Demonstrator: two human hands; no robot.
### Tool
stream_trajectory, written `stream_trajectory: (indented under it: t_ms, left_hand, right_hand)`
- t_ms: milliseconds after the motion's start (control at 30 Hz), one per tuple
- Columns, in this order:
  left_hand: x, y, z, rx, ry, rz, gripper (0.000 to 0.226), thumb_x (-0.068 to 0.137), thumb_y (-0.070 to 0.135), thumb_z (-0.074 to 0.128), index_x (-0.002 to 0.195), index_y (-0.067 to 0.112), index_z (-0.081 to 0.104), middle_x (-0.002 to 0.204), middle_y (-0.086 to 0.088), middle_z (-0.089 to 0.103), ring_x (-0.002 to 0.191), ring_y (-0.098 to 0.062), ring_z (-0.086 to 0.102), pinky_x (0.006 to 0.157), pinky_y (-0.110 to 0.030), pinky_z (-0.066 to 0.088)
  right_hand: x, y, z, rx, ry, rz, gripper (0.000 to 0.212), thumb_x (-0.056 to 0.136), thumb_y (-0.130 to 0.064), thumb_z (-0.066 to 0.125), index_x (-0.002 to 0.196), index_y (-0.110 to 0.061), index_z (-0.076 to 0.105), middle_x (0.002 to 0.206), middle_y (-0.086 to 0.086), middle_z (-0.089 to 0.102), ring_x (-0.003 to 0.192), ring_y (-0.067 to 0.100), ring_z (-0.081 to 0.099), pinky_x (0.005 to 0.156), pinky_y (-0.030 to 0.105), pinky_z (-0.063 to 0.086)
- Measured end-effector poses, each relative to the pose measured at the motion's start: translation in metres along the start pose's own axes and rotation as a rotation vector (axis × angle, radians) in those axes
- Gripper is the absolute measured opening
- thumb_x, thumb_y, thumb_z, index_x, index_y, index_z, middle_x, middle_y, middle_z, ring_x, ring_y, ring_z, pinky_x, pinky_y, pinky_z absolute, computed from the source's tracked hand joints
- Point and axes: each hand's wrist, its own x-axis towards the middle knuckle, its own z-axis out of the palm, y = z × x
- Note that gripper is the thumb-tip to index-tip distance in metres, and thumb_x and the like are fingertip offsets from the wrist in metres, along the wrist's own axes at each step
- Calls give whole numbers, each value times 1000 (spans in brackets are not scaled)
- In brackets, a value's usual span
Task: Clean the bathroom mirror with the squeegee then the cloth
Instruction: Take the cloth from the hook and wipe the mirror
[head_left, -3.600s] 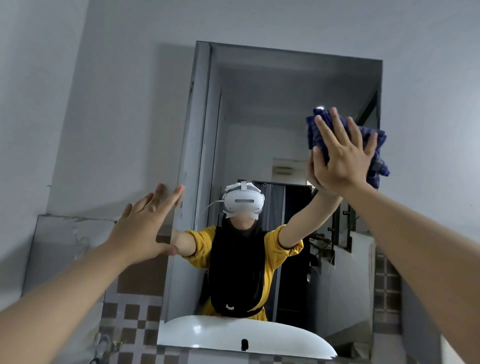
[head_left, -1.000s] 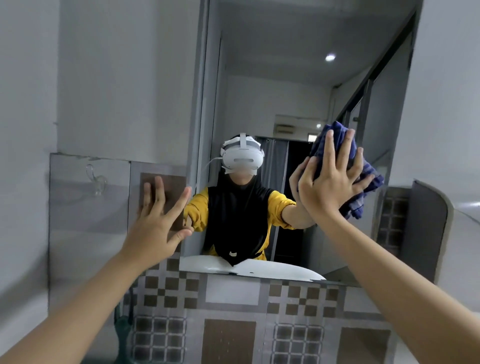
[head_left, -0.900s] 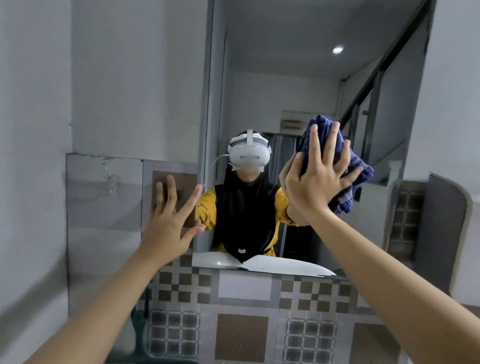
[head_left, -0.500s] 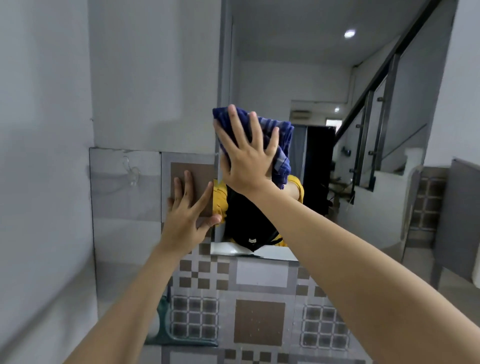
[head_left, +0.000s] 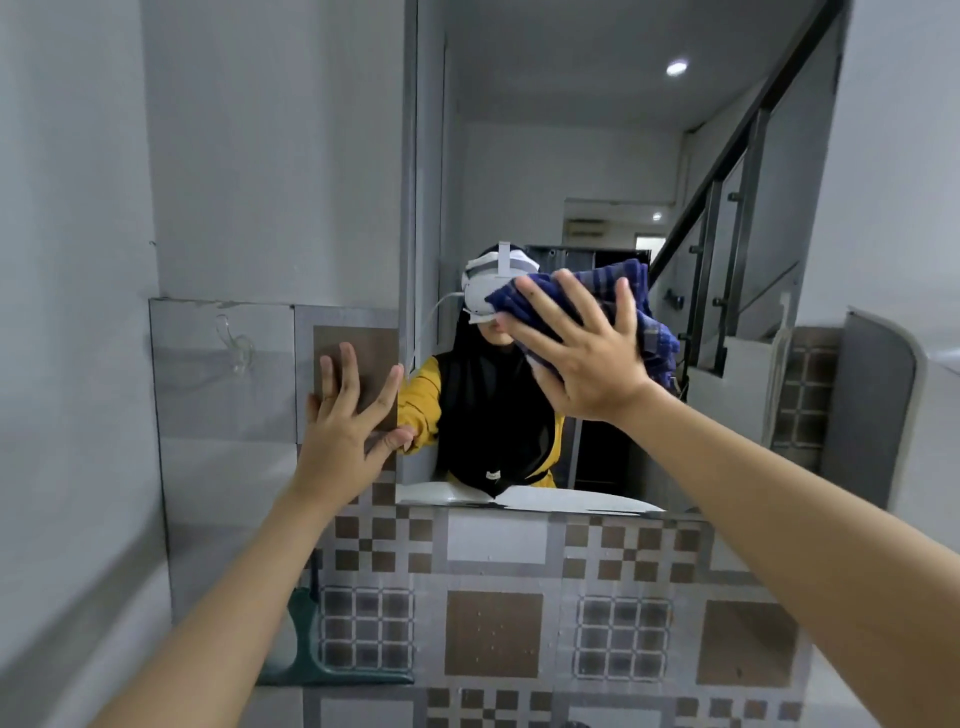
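Head view: the right hand (head_left: 587, 374), fingers spread and straight, presses the blue cloth (head_left: 636, 296) flat on the mirror (head_left: 597, 156). The left hand (head_left: 343, 421) is well apart from it, splayed flat on the tiled wall (head_left: 493, 634) just beside the mirror's left edge. A green squeegee (head_left: 311, 654) stands low against the tiles.

Patterned brown-and-grey wall tiles (head_left: 493, 639) at 6 o'clock; clear wall hook (head_left: 236, 345) at 9 o'clock, on a plain grey tile.
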Motion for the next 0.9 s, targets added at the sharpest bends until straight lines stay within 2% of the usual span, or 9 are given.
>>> stream_trajectory:
  t_ms: [167,333,533,667,800,900]
  left_hand:
    - [1,0,1,25,5,10,68,86,66,25,144,31,22,155,-19,-3,141,-39,-8,104,-68,20]
    - [1,-2,3,24,12,15,67,86,64,28,144,33,20,155,-19,-2,141,-39,-9,104,-69,20]
    - [0,-1,2,1,20,17,67,86,65,28,144,33,19,155,-20,-1,141,-39,-9,103,-70,19]
    - [0,0,0,-21,25,35,66,88,65,27,145,31,19,155,-22,0,141,-40,-9,101,-70,26]
    - [-1,5,-2,-35,32,16,65,89,63,28,144,28,26,155,-22,2,141,-39,-8,104,-65,28]
    - [-6,6,-1,-36,17,20,61,90,56,35,144,33,22,155,-19,0,141,-38,-8,105,-65,26]
  right_hand:
    - [-39,55,3,-66,30,156,53,90,-45,43,144,-40,40,154,-1,36,142,30,32,108,67,18]
    - [-67,85,-2,-10,-53,455,54,92,-46,37,145,-40,34,158,0,29,144,31,24,110,70,12]
    - [-75,72,-2,68,-80,847,56,93,-41,37,147,-42,27,162,-2,18,145,32,19,110,72,6]
    - [-55,29,8,61,47,1108,60,95,-44,38,150,-47,13,162,-11,10,146,23,16,110,71,10]
    - [-34,-20,2,134,59,993,56,90,-39,48,145,-40,36,159,-1,27,143,32,25,108,70,9]
    - [-8,-59,3,166,72,839,51,90,-37,51,141,-38,44,156,2,34,141,34,29,106,71,10]
